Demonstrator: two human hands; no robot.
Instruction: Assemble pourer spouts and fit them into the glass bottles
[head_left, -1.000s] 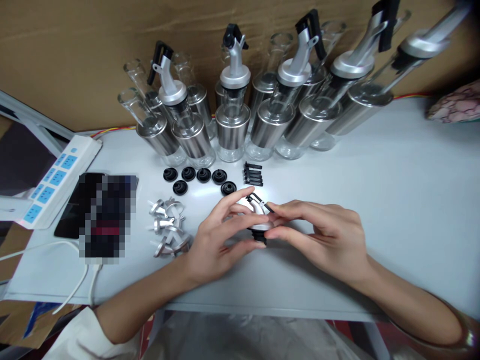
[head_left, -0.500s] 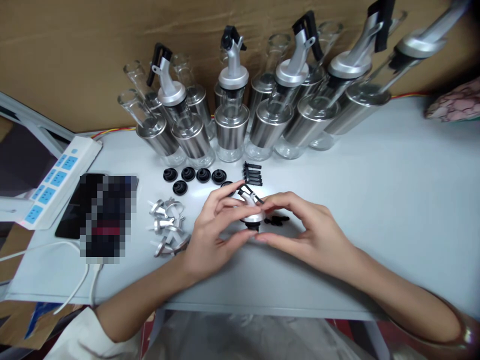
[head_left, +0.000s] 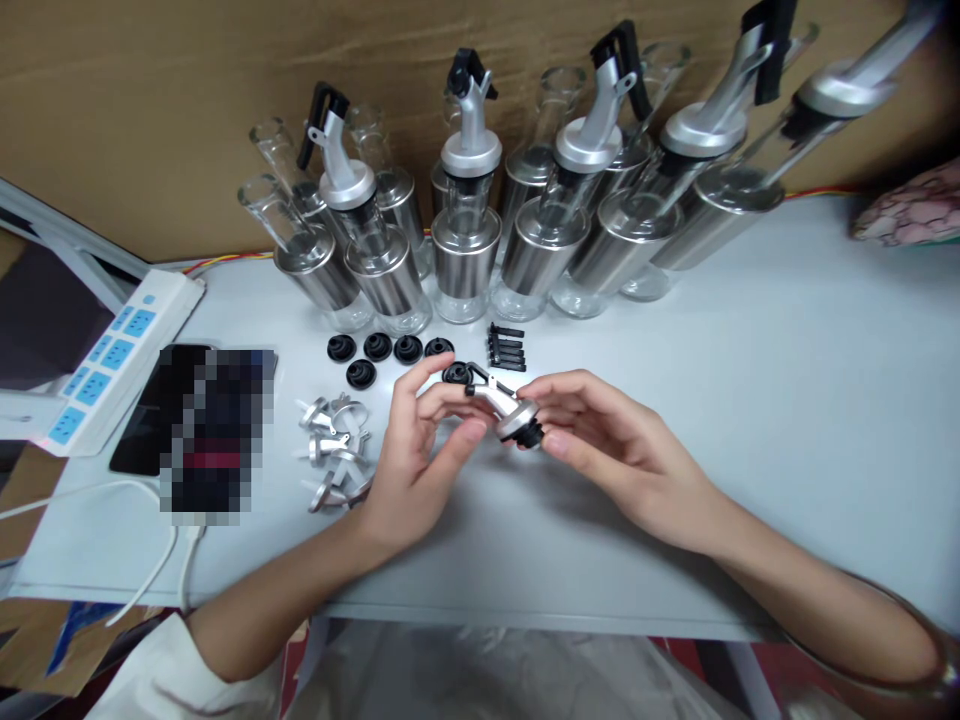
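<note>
Both my hands hold one silver pourer spout (head_left: 504, 405) with a black flip lever, tilted on its side just above the white table (head_left: 787, 400). My left hand (head_left: 420, 450) pinches the spout's nozzle end with thumb and fingers. My right hand (head_left: 607, 440) grips its round silver cap and black stopper end. Behind the hands lie several black rubber stoppers (head_left: 375, 352) and a small stack of black levers (head_left: 506, 347). To the left of my left hand sits a pile of silver spout parts (head_left: 337, 450).
Several glass-and-steel oil bottles (head_left: 465, 240) stand along the cardboard back wall, some fitted with spouts. A white power strip (head_left: 112, 355) and a phone (head_left: 202, 425) with a white cable lie at the left. A patterned sleeve (head_left: 911, 210) shows at the far right.
The spout stood upright on the table between my fingers. Now it is lifted and tipped sideways, nozzle toward the left. Both hands rose slightly with it.
</note>
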